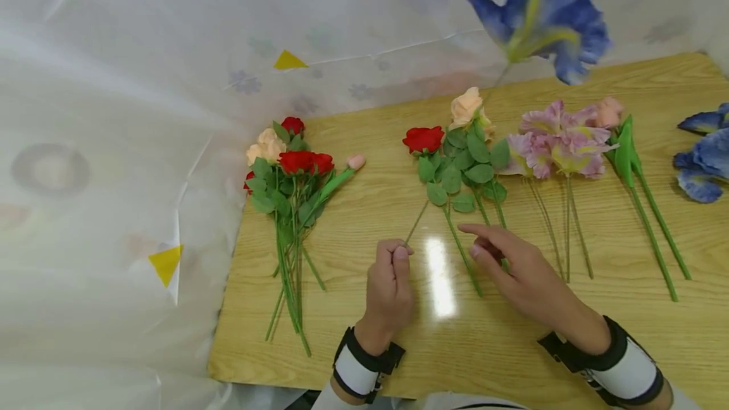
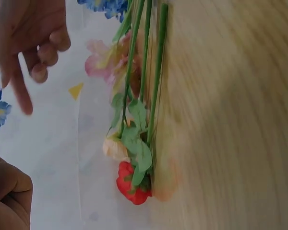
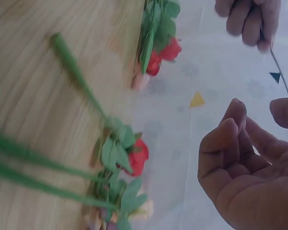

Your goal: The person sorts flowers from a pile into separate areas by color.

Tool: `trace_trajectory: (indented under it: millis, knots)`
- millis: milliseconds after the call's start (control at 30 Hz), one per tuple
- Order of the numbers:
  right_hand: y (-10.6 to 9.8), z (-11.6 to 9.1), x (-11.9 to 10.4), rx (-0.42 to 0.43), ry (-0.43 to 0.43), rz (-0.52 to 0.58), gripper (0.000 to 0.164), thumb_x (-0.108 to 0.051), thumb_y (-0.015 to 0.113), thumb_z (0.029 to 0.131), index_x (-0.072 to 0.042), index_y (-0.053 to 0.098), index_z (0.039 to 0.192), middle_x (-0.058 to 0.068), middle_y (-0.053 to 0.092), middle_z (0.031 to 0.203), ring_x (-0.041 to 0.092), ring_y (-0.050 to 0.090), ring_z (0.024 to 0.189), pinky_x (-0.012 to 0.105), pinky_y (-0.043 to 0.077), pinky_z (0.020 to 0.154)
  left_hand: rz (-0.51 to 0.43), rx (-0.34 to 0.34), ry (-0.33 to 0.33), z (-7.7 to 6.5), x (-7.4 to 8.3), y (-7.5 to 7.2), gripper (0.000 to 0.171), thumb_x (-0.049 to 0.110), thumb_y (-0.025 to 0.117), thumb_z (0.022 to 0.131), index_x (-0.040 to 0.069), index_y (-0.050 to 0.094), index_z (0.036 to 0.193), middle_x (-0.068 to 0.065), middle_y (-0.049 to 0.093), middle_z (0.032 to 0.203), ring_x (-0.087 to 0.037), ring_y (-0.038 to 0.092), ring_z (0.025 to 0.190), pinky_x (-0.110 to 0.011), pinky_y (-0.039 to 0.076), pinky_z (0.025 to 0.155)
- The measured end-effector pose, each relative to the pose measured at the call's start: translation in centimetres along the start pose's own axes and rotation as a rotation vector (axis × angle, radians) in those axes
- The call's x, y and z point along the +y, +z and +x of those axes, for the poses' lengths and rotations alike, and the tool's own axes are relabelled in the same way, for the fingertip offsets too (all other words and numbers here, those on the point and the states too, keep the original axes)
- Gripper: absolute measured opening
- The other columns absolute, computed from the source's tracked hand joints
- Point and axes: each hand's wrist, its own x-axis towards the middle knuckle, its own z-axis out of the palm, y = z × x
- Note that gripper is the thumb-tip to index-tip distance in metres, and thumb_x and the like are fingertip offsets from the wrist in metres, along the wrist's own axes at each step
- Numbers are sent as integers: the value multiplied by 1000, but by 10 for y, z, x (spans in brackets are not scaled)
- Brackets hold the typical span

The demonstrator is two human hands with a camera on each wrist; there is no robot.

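My left hand grips the thin stem of a blue iris, its large bloom raised above the table's far edge. In the left wrist view part of that hand shows at the lower left. My right hand hovers to the right of the stem, index finger extended and the others loosely bent, holding nothing; the right wrist view shows its palm and bent fingers. Beyond the hands lie a red rose and a peach rose with green leaves. The iris's middle stem is partly lost against the leaves.
On the left lies a bunch of red and peach roses with a pink tulip. Pink-purple irises, green-stemmed tulips and more blue irises spread across the right of the wooden table.
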Motion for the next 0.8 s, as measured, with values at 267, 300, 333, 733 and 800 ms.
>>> trace_trajectory:
  millis: [267,300,333,733,800]
  knots:
    - [9,10,-16,-4,0,122,51,-2,54,99,-19,43,147,-9,56,94,5,54,79,21,46,70,42,-146,77,-2,7,12,14,1,34,104,2,48,108,2,37,63,0,30,51,-9,29,48]
    - [8,11,-18,3,3,143,52,-2,53,99,-19,43,147,-9,56,93,6,54,78,22,46,69,45,-156,81,-2,8,13,14,2,34,104,2,48,108,3,37,63,1,30,51,-9,29,48]
    - [8,11,-19,7,7,169,51,-1,52,100,-19,43,147,-9,56,91,7,54,77,22,46,68,48,-169,84,-2,9,15,14,3,34,105,3,47,109,3,37,63,1,30,51,-8,29,48]
    - [8,8,-24,128,3,295,28,5,38,103,-6,64,109,0,61,97,11,55,84,21,46,72,167,-380,148,-2,13,26,18,13,34,107,8,51,104,6,50,84,0,44,73,-9,39,68]
    - [5,6,-24,168,1,270,26,5,38,103,-5,62,102,0,62,96,11,57,85,20,47,74,190,-409,142,0,11,24,18,15,36,107,10,53,103,5,51,91,-2,46,80,-11,40,73]
